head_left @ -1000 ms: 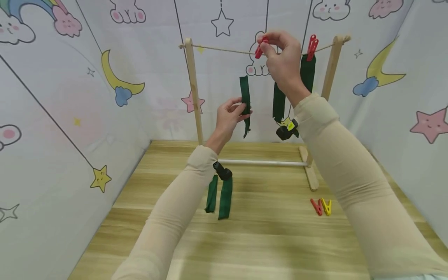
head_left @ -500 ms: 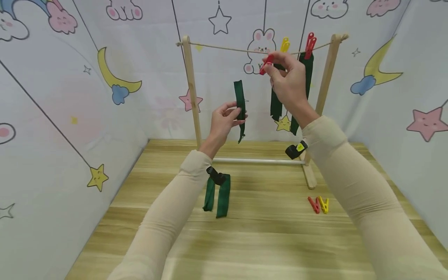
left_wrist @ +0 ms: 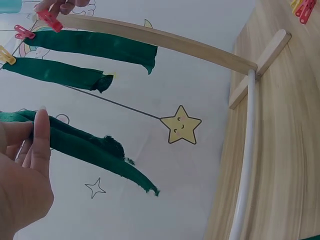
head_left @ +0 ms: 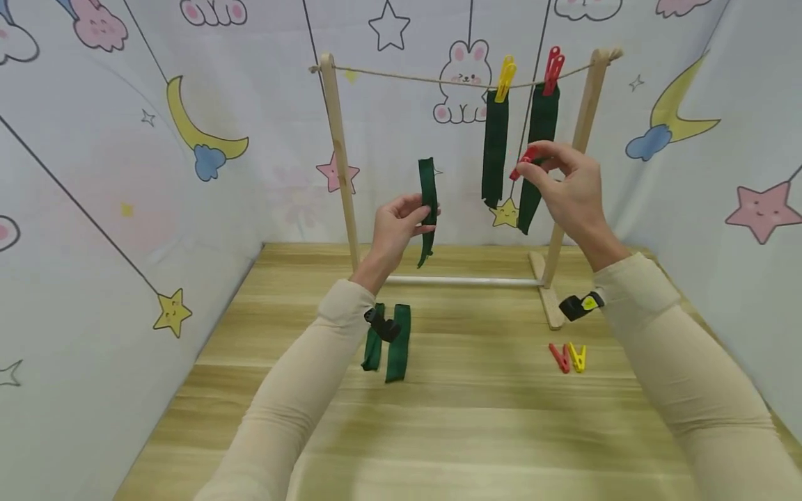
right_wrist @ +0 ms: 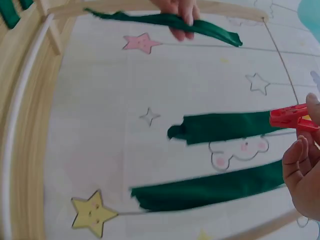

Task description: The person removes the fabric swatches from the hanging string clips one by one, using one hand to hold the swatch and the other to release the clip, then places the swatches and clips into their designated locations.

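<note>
My left hand (head_left: 396, 226) pinches a dark green fabric strip (head_left: 428, 184) upright in the air, left of the rack's middle; its frayed lower end shows in the left wrist view. With thumb and fingers, my right hand (head_left: 570, 188) pinches a red clothespin (head_left: 523, 164), which overlaps the hanging strips' area in the head view. Two green strips hang from the rope (head_left: 407, 78): one under a yellow clothespin (head_left: 505, 80), the other under a red clothespin (head_left: 553, 69). In the right wrist view the held clothespin (right_wrist: 287, 117) points toward the strip with the yellow clothespin.
A wooden rack with a left post (head_left: 338, 153), right post (head_left: 587, 118) and white bottom bar (head_left: 464, 281) stands on the wood-grain table (head_left: 476, 431). Two green strips (head_left: 397, 344) lie at front left. A loose red clothespin (head_left: 560, 358) and yellow clothespin (head_left: 578, 358) lie at right.
My right hand has come away from the rope, down and to the right, with the red clothespin still pinched. My left hand has sunk slightly with its strip.
</note>
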Action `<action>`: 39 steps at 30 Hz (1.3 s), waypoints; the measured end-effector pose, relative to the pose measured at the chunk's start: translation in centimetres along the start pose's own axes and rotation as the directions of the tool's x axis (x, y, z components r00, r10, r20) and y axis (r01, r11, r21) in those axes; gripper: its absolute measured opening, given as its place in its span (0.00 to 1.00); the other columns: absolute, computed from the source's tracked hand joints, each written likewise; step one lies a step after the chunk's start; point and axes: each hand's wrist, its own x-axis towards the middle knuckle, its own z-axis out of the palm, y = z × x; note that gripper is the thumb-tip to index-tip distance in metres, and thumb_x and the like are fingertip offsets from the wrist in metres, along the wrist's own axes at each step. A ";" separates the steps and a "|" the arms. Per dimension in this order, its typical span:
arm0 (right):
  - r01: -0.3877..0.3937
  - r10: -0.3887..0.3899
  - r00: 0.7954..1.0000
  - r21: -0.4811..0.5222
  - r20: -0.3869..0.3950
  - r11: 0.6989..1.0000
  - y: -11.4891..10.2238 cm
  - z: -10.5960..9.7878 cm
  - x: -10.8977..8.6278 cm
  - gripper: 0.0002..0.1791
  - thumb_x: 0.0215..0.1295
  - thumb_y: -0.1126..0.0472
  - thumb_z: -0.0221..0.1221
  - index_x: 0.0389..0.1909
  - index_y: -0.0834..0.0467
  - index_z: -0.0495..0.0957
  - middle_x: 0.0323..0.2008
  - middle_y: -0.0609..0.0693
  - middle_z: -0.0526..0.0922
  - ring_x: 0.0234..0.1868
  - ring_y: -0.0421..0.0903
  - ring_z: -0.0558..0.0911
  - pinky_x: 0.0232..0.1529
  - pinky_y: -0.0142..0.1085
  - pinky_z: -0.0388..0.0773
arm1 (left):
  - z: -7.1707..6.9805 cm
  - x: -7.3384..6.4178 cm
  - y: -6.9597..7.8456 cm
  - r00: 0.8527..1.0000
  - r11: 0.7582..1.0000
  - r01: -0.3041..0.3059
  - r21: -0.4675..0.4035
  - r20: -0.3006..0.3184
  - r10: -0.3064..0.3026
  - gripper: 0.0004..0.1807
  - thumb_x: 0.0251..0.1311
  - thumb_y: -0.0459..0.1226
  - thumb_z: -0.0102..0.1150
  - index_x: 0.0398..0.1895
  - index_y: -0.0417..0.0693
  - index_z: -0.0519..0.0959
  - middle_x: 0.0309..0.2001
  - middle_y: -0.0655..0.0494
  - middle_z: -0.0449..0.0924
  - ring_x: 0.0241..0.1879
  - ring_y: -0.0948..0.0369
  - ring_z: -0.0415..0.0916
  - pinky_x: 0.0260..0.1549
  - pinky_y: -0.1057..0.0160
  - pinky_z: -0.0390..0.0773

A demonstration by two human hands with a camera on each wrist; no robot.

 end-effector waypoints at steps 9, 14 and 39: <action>-0.087 0.100 0.993 -0.208 0.054 0.974 4.9 -3.9 -3.5 0.20 0.58 0.50 0.59 0.45 0.60 0.78 0.35 0.48 0.77 0.36 0.40 0.71 0.30 0.28 0.67 | -0.9 -2.2 -1.1 0.999 0.973 0.004 0.229 -0.051 0.008 0.14 0.57 0.38 0.60 0.43 0.39 0.78 0.38 0.50 0.82 0.40 0.57 0.77 0.29 0.58 0.78; -0.123 0.140 0.989 -0.280 0.041 0.952 6.7 -6.6 -6.0 0.20 0.59 0.50 0.59 0.45 0.61 0.77 0.36 0.47 0.76 0.37 0.39 0.71 0.34 0.26 0.66 | -1.3 -3.1 -1.9 0.999 0.961 0.021 0.276 -0.044 -0.009 0.16 0.56 0.41 0.60 0.45 0.40 0.78 0.39 0.51 0.81 0.45 0.59 0.75 0.49 0.59 0.70; -0.126 0.348 0.872 -0.530 0.343 0.839 11.8 -8.6 -16.5 0.22 0.59 0.46 0.58 0.35 0.63 0.81 0.25 0.51 0.80 0.22 0.44 0.75 0.21 0.37 0.72 | -2.6 -9.3 -5.7 0.941 0.930 0.339 0.143 -0.065 -0.333 0.16 0.57 0.32 0.58 0.50 0.38 0.73 0.40 0.46 0.79 0.37 0.58 0.78 0.34 0.56 0.79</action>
